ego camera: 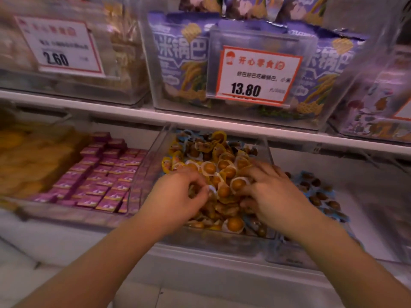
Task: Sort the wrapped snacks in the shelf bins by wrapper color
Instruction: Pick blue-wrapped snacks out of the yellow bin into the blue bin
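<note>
wrapped snacks point(219, 172) heaped between left hand point(178, 196), right hand point(270, 192).

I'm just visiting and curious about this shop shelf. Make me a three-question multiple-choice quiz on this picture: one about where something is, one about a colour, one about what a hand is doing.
1. Where are both hands?
A. In the clear middle bin of round snacks
B. On the upper shelf
C. In the pink box bin

2. What colour are the small boxes left of that bin?
A. Green
B. Pink-purple
C. Black

3. What is the left hand doing?
A. Hanging idle
B. Pinching a wrapped snack
C. Holding a price tag

Answers:
1 A: the left hand and right hand sit among the round snacks in the middle bin.
2 B: the small boxes show pink-purple.
3 B: its fingers curl on a white-edged wrapper.
</note>
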Tool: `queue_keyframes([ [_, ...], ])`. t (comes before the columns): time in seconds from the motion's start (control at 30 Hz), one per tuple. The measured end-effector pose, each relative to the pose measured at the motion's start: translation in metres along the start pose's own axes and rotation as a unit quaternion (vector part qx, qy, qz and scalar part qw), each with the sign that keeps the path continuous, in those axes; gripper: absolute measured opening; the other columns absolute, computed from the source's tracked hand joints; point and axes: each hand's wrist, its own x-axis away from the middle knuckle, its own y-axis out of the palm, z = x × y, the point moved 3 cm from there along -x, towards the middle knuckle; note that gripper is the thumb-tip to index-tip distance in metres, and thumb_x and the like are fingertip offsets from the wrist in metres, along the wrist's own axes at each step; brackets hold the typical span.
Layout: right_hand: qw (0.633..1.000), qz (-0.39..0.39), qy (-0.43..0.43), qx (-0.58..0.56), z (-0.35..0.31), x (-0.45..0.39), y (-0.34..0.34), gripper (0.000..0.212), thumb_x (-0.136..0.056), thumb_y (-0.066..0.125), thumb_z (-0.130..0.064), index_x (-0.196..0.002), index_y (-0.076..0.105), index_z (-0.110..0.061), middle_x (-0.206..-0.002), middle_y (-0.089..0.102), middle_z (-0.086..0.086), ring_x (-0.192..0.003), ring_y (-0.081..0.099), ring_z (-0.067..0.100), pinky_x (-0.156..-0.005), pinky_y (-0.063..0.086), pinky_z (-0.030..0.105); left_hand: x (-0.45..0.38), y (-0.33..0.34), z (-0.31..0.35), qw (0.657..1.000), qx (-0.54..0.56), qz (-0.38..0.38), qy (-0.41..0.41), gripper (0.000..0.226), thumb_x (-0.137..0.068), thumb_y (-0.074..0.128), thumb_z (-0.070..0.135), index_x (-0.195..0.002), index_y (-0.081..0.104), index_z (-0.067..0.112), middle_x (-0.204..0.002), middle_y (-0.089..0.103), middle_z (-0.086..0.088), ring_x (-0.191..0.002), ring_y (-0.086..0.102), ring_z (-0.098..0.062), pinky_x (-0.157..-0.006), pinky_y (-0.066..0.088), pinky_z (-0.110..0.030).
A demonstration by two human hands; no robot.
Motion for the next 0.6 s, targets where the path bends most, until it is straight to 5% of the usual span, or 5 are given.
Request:
queue_keyframes([
  [0.17,0.994,0.074,0.005,-0.082,0.004,0.004,-0.004,0.024,-0.088,0.068,-0.034,-0.111,0.075,-0.031,-0.134,0.058,-0.004,-0.135,0.041,0.025,-0.111,0.034,0.041,0.004,-0.001,0.004,0.979,0.180,0.062,-0.078,0.008,-0.087,0.066,0.036,-0.081,0.064,0.031,-0.084,0.073,0.017,-0.078,0.068,0.000,-0.071,0.057,-0.033],
  [0.27,0.943,0.202,0.035,-0.263,0.003,0.017,-0.018,0.021,-0.092,0.065,-0.031,-0.109,0.075,-0.024,-0.114,0.067,-0.009,-0.115,0.059,0.012,-0.095,0.051,0.038,0.004,0.003,0.020,0.966,0.242,0.076,-0.054,0.009,-0.091,0.069,0.027,-0.085,0.069,0.033,-0.085,0.072,0.011,-0.080,0.069,-0.004,-0.070,0.056,-0.026],
  [0.37,0.861,0.134,0.056,-0.488,-0.005,0.026,-0.026,0.042,-0.090,0.059,-0.055,-0.129,0.058,-0.041,-0.116,0.065,-0.020,-0.106,0.064,0.000,-0.081,0.056,0.023,0.002,0.010,0.043,0.959,0.268,0.090,0.000,0.004,-0.088,0.071,0.030,-0.089,0.074,0.032,-0.087,0.070,0.010,-0.085,0.068,-0.006,-0.071,0.051,-0.015],
  [0.43,0.817,0.082,0.041,-0.569,-0.007,0.029,-0.026,0.047,-0.086,0.068,-0.052,-0.131,0.056,-0.042,-0.119,0.066,-0.020,-0.106,0.066,0.001,-0.079,0.056,0.019,0.000,0.020,0.056,0.949,0.308,0.064,0.016,0.006,-0.087,0.071,0.028,-0.089,0.075,0.033,-0.088,0.073,0.011,-0.086,0.069,-0.005,-0.072,0.051,-0.014],
  [0.6,0.852,0.186,0.124,-0.473,0.032,0.041,-0.028,0.011,-0.082,0.073,-0.031,-0.092,0.072,-0.035,-0.087,0.070,-0.006,-0.081,0.068,0.009,-0.073,0.056,0.026,-0.004,0.046,0.067,0.922,0.373,-0.068,-0.081,0.027,-0.098,0.050,0.037,-0.093,0.073,0.022,-0.089,0.073,-0.003,-0.084,0.069,-0.015,-0.071,0.056,-0.029],
])
